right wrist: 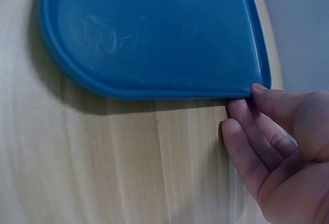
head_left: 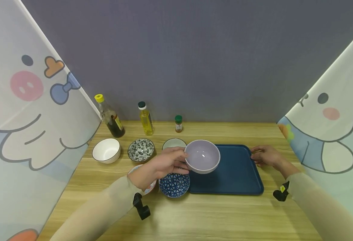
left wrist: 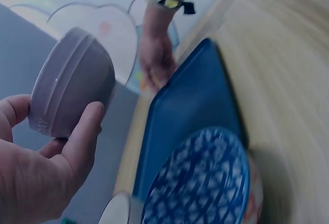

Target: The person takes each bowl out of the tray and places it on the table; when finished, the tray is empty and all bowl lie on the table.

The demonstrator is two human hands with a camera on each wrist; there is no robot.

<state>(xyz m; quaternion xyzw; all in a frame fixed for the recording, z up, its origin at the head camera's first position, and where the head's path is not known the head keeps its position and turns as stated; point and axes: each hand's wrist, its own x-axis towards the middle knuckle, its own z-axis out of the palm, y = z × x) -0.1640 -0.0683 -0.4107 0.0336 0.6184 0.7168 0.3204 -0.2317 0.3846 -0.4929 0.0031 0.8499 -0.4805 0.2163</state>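
My left hand (head_left: 171, 160) grips a lilac bowl (head_left: 202, 156) by its side, thumb and fingers about the wall. The bowl is held up over the left part of a dark blue tray (head_left: 239, 177); in the left wrist view its outer wall (left wrist: 77, 85) faces the camera. At the tray's far right corner, my right hand (head_left: 266, 156) pinches the rim, thumb on top and fingertips at the outer edge, as the right wrist view shows. Below my left hand is a blue patterned bowl (head_left: 174, 185). Part of a white bowl (head_left: 174, 143) shows behind that hand.
On the left stand a white bowl (head_left: 106, 151), a black-and-white patterned bowl (head_left: 141, 150) and a bowl mostly hidden under my left forearm (head_left: 150, 189). At the back are a dark sauce bottle (head_left: 113, 122), an oil bottle (head_left: 146, 120) and a green-capped jar (head_left: 178, 124).
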